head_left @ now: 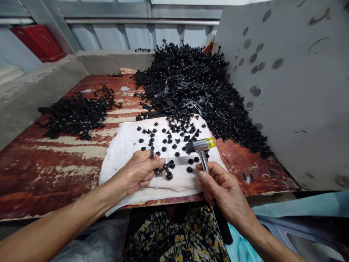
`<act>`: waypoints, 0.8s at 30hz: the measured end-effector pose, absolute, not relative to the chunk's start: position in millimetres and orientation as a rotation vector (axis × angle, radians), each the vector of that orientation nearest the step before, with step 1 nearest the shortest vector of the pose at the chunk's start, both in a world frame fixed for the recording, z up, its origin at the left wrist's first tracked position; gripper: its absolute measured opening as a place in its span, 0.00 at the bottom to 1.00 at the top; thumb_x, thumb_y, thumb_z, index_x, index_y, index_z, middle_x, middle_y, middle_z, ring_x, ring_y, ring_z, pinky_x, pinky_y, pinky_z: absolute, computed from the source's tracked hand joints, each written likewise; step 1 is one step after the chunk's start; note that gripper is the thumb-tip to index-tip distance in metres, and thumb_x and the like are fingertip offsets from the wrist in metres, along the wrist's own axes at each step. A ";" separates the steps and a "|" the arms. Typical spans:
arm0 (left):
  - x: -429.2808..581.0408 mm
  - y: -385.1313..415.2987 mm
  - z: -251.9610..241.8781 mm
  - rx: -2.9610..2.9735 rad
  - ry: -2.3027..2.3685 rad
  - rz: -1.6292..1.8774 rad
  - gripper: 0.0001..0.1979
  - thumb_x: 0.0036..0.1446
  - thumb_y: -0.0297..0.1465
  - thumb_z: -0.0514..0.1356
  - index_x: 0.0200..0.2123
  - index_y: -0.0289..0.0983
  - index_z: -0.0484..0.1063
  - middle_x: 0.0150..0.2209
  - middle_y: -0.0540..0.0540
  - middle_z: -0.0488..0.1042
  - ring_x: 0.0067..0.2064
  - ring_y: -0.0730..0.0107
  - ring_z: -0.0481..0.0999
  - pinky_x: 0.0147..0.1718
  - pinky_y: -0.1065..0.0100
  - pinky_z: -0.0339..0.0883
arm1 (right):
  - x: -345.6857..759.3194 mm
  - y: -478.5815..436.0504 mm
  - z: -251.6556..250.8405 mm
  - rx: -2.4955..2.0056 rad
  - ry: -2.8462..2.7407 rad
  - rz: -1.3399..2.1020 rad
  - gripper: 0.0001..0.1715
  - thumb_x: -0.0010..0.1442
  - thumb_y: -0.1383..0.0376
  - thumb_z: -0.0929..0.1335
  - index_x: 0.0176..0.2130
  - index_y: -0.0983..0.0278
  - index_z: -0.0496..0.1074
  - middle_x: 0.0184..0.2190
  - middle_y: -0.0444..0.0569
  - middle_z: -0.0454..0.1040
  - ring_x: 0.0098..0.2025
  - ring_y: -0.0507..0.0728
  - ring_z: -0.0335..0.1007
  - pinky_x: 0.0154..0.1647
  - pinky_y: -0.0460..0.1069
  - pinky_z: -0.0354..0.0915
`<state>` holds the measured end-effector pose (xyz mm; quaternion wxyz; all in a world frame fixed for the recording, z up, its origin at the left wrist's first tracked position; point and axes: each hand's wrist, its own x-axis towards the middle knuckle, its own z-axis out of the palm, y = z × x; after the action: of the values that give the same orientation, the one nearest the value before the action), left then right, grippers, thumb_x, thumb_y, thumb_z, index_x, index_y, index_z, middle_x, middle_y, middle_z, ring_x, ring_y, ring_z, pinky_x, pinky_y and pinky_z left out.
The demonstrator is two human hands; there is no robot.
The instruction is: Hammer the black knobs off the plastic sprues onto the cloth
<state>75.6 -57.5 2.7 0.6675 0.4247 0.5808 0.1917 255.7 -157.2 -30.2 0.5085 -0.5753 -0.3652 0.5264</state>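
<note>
My left hand [140, 169] is closed around a small black linkage part [165, 168], whose arms stick out past the fingertips over the white cloth [117, 156]. Two round black ends of that part point right and toward me. In my right hand [218, 183] is a small mallet [200, 145], gripped by its metal handle. Its head has one black face and one clear yellow face, and it is held above the cloth's right side. Loose black round caps [174, 146] lie scattered over the cloth, thickest near its far edge.
A large heap of black linkage parts [185, 80] covers the back right of the worn red-brown table [49, 174]. A smaller pile [77, 114] lies at the left. A grey spotted panel [294, 91] stands along the right, and a concrete ledge [40, 85] borders the left.
</note>
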 end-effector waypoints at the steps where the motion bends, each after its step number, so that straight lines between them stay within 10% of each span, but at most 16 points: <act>1: 75.5 -57.4 2.9 0.958 1.309 0.432 0.13 0.50 0.29 0.65 0.25 0.36 0.62 0.18 0.48 0.73 0.10 0.90 0.49 0.09 0.83 0.41 | 255.7 -157.2 -30.4 -1.383 -0.880 1.265 0.22 0.55 0.48 0.70 0.38 0.63 0.70 0.15 0.34 0.57 0.15 0.47 0.47 0.14 0.44 0.45; 24: 76.2 -59.5 2.6 0.970 1.301 0.424 0.10 0.58 0.25 0.59 0.25 0.35 0.61 0.19 0.49 0.73 0.10 0.90 0.48 0.08 0.84 0.42 | 256.7 -157.5 -31.1 -1.370 -0.896 1.291 0.22 0.55 0.48 0.70 0.38 0.63 0.69 0.15 0.33 0.56 0.14 0.46 0.46 0.13 0.43 0.44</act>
<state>76.2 -59.5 2.6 0.6684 0.4300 0.5770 0.1882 256.7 -157.5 -31.1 0.5042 -0.5674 -0.3712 0.5349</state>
